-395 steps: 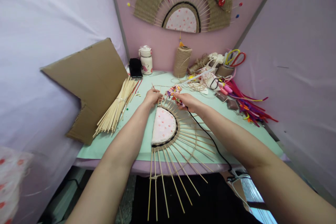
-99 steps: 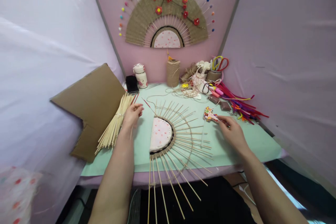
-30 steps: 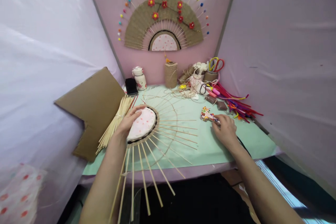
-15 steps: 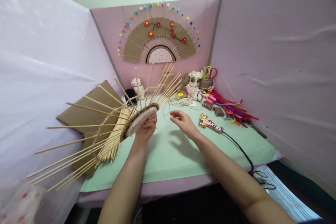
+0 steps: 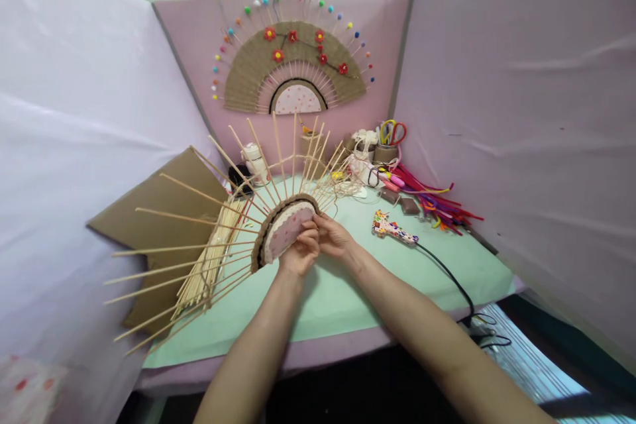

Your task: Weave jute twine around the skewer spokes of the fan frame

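I hold a half-made fan frame [image 5: 283, 228] upright above the green table mat [image 5: 358, 285]. It has a pink dotted half-disc rimmed with jute, and bamboo sticks fanning out up and to the left. My left hand [image 5: 299, 253] grips the half-disc's lower edge. My right hand [image 5: 334, 237] pinches the same edge from the right, touching my left fingers. A patterned glue gun [image 5: 393, 228] with a black cord lies on the mat to the right, apart from both hands.
A bundle of bamboo sticks [image 5: 209, 258] and a cardboard sheet [image 5: 159, 212] lie at left. At the back stand a jute spool [image 5: 311, 146], a small bottle [image 5: 255, 162], scissors in a cup [image 5: 388, 142] and coloured pipe cleaners [image 5: 437, 202]. A finished fan [image 5: 293, 63] hangs on the wall.
My left hand lifted the fan frame off the mat and turned it upright. My right hand let go of the glue gun and came over to the frame's edge.
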A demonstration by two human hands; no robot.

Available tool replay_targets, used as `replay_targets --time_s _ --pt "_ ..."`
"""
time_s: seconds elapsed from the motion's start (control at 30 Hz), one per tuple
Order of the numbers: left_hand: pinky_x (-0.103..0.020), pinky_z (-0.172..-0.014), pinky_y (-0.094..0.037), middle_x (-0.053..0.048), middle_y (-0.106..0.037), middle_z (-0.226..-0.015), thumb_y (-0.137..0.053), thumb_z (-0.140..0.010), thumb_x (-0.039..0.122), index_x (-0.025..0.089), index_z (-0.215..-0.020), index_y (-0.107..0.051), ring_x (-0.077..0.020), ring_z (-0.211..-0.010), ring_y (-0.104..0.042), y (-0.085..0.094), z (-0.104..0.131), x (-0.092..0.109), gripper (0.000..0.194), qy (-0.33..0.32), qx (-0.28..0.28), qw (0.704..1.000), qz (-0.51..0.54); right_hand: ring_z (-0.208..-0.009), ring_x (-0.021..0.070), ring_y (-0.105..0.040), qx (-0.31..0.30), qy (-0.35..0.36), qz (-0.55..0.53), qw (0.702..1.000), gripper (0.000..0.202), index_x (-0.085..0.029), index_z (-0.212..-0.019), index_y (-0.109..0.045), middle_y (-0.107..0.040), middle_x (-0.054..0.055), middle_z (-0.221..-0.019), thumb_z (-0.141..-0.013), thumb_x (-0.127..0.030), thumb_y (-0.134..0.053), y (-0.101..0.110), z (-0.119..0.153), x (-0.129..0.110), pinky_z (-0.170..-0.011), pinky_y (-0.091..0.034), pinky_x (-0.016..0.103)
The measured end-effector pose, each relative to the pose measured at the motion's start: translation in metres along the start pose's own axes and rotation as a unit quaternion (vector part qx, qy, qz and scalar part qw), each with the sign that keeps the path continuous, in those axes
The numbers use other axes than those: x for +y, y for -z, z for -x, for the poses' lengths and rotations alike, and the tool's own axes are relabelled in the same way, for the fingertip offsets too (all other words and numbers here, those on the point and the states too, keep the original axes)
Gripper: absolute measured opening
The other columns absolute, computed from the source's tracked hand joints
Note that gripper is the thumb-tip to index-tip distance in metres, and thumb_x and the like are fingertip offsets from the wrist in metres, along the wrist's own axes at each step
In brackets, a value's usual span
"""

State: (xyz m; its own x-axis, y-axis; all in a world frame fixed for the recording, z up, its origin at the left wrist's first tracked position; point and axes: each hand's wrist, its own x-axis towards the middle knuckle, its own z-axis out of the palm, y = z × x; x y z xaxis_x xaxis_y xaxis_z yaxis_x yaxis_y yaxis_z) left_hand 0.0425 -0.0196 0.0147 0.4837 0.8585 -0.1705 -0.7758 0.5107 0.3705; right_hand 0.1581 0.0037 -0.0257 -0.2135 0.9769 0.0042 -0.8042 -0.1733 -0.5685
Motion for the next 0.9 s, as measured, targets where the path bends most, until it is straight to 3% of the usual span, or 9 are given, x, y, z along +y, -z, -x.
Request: replay_targets --time_s 0.1,0.2,0.33,0.43,0.53,0.6,0.67,0.77,0.9 --pt "-0.007 -0.04 -0.04 0.0 -0.049 -0.071 -0.044 -0.086 0.01 0.016 -0.09 -0.054 -0.0024 -0.045 -0.035 0.002 0.0 0.003 0.013 0.021 0.014 0.999 -0.02 -0.065 0.0137 -0.063 0.024 0.018 0.009 1.0 0.033 -0.023 -0.085 -0.059 -0.068 -0.005 -0.071 -0.066 -0.023 -0.086 0.003 -0.001 0.003 -0.069 -0.055 0.03" --pt "-0.008 -0.037 -0.035 -0.001 -0.05 -0.068 -0.05 -0.085 0.019 0.015 -0.087 -0.057 -0.0017 -0.042 -0.032 0.005 -0.005 0.008 0.008 0.02 0.043 0.993 -0.104 -0.058 0.0121 -0.058 0.028 0.03 0.028 0.999 0.031 -0.023 -0.082 -0.057 -0.064 -0.007 -0.065 -0.068 -0.025 -0.085 0.003 -0.002 0.004 -0.065 -0.054 0.03" --pt "-0.012 -0.037 -0.027 0.003 -0.049 -0.058 -0.064 -0.077 0.027 0.016 -0.079 -0.057 -0.0025 -0.041 -0.031 0.013 -0.015 0.014 0.014 -0.076 0.124 0.958 -0.247 -0.063 0.0107 -0.06 0.043 0.049 0.019 0.998 0.028 -0.022 -0.081 -0.061 -0.069 -0.005 -0.072 -0.066 -0.022 -0.085 0.002 -0.004 0.003 -0.064 -0.052 0.025" --pt "-0.013 -0.044 -0.031 0.006 -0.051 -0.058 -0.072 -0.069 0.021 0.019 -0.079 -0.056 -0.0031 -0.044 -0.038 0.022 -0.022 0.016 0.018 -0.142 0.156 0.94 -0.267 -0.069 0.0097 -0.062 0.064 0.07 0.004 0.995 0.029 -0.022 -0.078 -0.062 -0.071 -0.005 -0.077 -0.063 -0.018 -0.086 0.002 -0.006 0.0 -0.069 -0.052 0.022" --pt "-0.017 -0.064 -0.045 0.004 -0.066 -0.076 -0.075 -0.058 0.007 0.021 -0.085 -0.062 -0.0072 -0.066 -0.058 0.025 -0.025 0.01 0.033 -0.176 0.139 0.93 -0.291 -0.071 0.0101 -0.064 0.079 0.089 -0.002 0.993 0.028 -0.023 -0.077 -0.061 -0.072 -0.005 -0.077 -0.063 -0.019 -0.086 0.004 -0.006 -0.003 -0.07 -0.052 0.022" --pt "-0.023 -0.082 -0.047 0.0 -0.072 -0.089 -0.076 -0.052 0.001 0.02 -0.087 -0.066 -0.0133 -0.089 -0.065 0.023 -0.027 0.003 0.041 -0.179 0.077 0.934 -0.3 -0.073 0.0102 -0.064 0.085 0.103 -0.001 0.991 0.028 -0.023 -0.078 -0.061 -0.071 -0.005 -0.077 -0.064 -0.021 -0.085 0.004 -0.006 -0.003 -0.071 -0.052 0.022" --pt "-0.028 -0.093 -0.045 -0.002 -0.073 -0.093 -0.079 -0.055 0.006 0.019 -0.088 -0.068 -0.0174 -0.101 -0.065 0.019 -0.031 -0.005 0.037 -0.181 0.025 0.945 -0.273 -0.072 0.0099 -0.064 0.087 0.111 0.007 0.99 0.029 -0.023 -0.078 -0.061 -0.071 -0.005 -0.077 -0.063 -0.022 -0.086 0.002 -0.006 -0.001 -0.071 -0.052 0.022" --pt "-0.029 -0.092 -0.045 -0.001 -0.073 -0.085 -0.08 -0.066 0.019 0.017 -0.085 -0.069 -0.0145 -0.088 -0.067 0.013 -0.036 -0.011 0.022 -0.203 0.041 0.961 -0.184 -0.07 0.0093 -0.063 0.085 0.114 0.03 0.989 0.032 -0.022 -0.078 -0.061 -0.07 -0.005 -0.077 -0.061 -0.025 -0.088 -0.002 -0.003 0.003 -0.071 -0.053 0.022" --pt "-0.032 -0.087 -0.05 -0.004 -0.072 -0.074 -0.077 -0.073 0.023 0.011 -0.079 -0.067 -0.0149 -0.072 -0.068 0.014 -0.035 0.0 0.017 -0.175 0.053 0.971 -0.157 -0.076 0.013 -0.066 0.073 0.075 0.119 0.987 0.033 -0.02 -0.083 -0.066 -0.071 0.0 -0.084 -0.062 -0.03 -0.088 -0.006 0.019 -0.001 -0.074 -0.055 0.026"
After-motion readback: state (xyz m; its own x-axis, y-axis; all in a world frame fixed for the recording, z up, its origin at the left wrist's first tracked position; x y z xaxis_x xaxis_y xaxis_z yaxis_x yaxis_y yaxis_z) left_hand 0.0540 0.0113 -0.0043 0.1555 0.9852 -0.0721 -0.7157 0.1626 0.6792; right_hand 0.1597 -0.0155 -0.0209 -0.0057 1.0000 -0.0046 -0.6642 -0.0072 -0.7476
